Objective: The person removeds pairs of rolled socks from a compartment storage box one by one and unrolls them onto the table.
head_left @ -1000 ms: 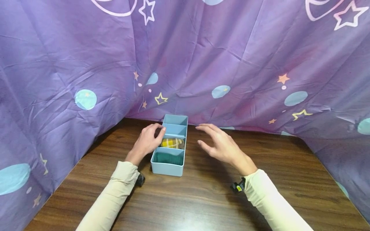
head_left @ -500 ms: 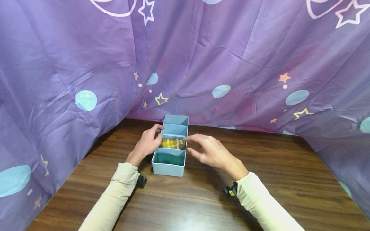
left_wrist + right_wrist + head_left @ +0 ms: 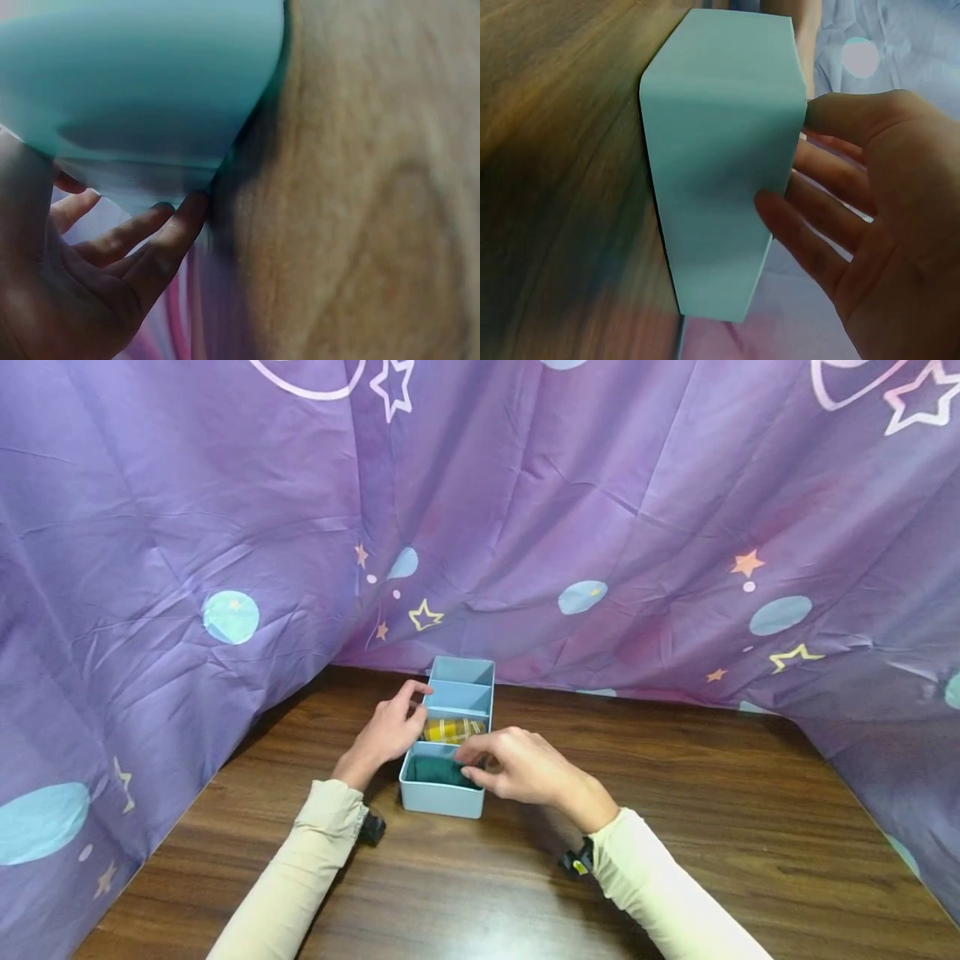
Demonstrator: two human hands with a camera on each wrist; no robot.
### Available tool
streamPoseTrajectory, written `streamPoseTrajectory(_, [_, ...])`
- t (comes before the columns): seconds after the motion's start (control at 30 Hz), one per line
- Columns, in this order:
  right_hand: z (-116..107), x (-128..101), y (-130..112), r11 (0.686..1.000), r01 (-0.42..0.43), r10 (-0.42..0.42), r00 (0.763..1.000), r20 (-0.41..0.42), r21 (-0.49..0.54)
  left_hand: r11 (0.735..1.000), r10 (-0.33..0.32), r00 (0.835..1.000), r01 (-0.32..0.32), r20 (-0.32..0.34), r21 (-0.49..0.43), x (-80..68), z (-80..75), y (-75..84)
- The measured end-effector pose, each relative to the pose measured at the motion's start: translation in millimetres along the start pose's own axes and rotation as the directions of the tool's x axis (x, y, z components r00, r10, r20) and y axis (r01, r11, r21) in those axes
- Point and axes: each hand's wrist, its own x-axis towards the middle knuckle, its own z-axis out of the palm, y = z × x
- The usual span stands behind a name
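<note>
Where the purple star-and-planet cloth (image 3: 570, 510) hangs as a backdrop on three sides, it walls in the work area and drapes down to the wooden table (image 3: 675, 827).

Table: dark wood grain, bearing one container near its far edge, close to the cloth.

Organizer box (image 3: 447, 739): pale blue plastic, long and narrow, set lengthwise away from the person and split into four compartments. The two farthest look empty. The second from the near end holds a yellow plaid roll (image 3: 452, 729); the nearest holds a dark green folded cloth (image 3: 435, 770). Each textile sits in its own cell, the dividers keeping them apart.

Left hand (image 3: 386, 733): rests against the box's left wall, fingers relaxed and nearly straight, tips at the rim by the plaid compartment. Judged to be bracing the box so it does not slide. The left wrist view shows fingertips (image 3: 176, 221) touching the blue wall.

Right hand (image 3: 517, 767): over the near right corner of the box, fingers bent down toward the green cloth. Whether they pinch it cannot be told; the right wrist view shows fingers (image 3: 810, 247) loosely spread beside the wall, nothing clasped.
</note>
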Motion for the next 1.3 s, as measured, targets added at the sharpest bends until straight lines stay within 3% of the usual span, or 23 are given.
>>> streamPoseTrajectory(0.4, [1.3,13.3,-6.1,0.989,-0.07,0.08,0.994,0.074,-0.131,1.0,-0.006,1.0,0.006,0.016,0.002,0.2,-1.7,1.1])
streamPoseTrajectory(0.87, [-2.1,31.1,-18.6,0.961,-0.174,0.221,0.951,0.218,-0.217,1.0,-0.009,1.0,0.009,0.019,0.005,-3.2,-2.0,0.8])
streamPoseTrajectory(1.07, [-3.0,36.0,-20.8,0.957,-0.178,0.233,0.942,0.243,-0.23,1.0,-0.002,1.0,0.002,0.02,0.004,-3.8,-2.6,1.6])
streamPoseTrajectory(1.3, [-1.3,35.7,-18.5,0.961,-0.138,0.196,0.951,0.241,-0.238,1.0,0.002,1.0,-0.002,0.016,0.011,-3.2,-1.6,1.9])
